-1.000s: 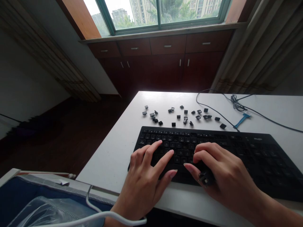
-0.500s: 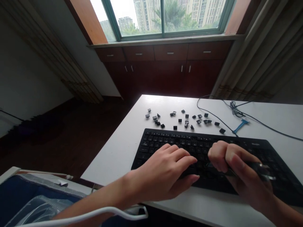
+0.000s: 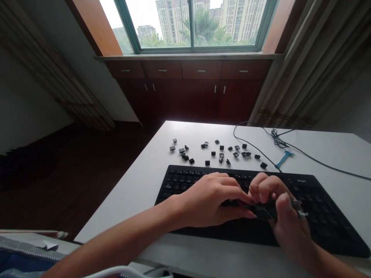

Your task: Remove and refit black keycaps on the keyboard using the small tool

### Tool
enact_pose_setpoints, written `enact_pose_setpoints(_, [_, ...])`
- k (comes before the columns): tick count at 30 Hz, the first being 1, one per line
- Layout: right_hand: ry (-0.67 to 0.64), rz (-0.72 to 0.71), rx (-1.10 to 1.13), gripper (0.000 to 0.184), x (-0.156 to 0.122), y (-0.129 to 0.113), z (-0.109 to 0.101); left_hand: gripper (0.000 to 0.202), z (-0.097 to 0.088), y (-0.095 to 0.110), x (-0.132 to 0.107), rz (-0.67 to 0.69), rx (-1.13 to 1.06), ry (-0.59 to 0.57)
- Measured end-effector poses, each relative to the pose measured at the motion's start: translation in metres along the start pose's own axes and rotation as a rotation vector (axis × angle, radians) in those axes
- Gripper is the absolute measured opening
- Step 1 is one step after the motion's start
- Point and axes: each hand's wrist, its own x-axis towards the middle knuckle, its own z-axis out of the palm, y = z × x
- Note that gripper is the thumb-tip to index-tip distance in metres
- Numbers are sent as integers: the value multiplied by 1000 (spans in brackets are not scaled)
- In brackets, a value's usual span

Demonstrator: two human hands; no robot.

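Over the keyboard [image 3: 324, 216], a long black keycap [image 3: 262, 211] lies left to right, its left end pinched by the left hand [image 3: 208, 200], its right in the right hand [image 3: 285, 220]'s curled fingers.

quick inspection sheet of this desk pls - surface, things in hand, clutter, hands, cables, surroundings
surface: white table, lit from the window.
job's things: black keyboard lies flat near the front edge; a dark long piece, possibly a long keycap, is held above its keys.
clutter: loose keycaps scattered in a row behind the keyboard; blue tool to their right.
hands: right hand grips the dark long piece; left hand fingertips meet its end, grip unclear.
cables: black cable loops across the far right of the table; white cable at the bottom edge.
surroundings: window, wooden cabinets below it, curtain on the right.
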Motion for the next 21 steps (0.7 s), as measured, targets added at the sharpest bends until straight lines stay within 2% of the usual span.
enact_pose_setpoints(3, [-47, 33, -20, 44, 1, -3, 2, 23, -6, 0, -4, 0, 30, -22])
enact_pose_setpoints(6, [-38, 24, -32, 47, 4, -6, 1, 28, -18, 4, -10, -102, 98, -48])
enact_pose_setpoints(9, [-23, -63, -71, 28, 7, -11, -5, 41, -27, 13, -29, -261, 217, -18])
enact_pose_setpoints(11, [-60, -124, -106, 12, 8, -16, -9, 39, -27, 19, -50, -343, 355, 41])
enact_pose_setpoints(13, [-97, -189, -165, 12, 8, -22, -13, 38, -21, 25, -73, -407, 534, 113])
enact_pose_setpoints(16, [-173, -287, -373, 27, 8, -26, -14, 48, -5, 33, -104, -450, 731, 133])
enact_pose_setpoints(18, [-285, -327, -565, 37, 7, -23, -11, 54, 6, 37, -115, -455, 779, 117])
enact_pose_setpoints(21, [-405, -340, -753, 43, 4, -13, -5, 55, 20, 41, -116, -484, 802, 127])
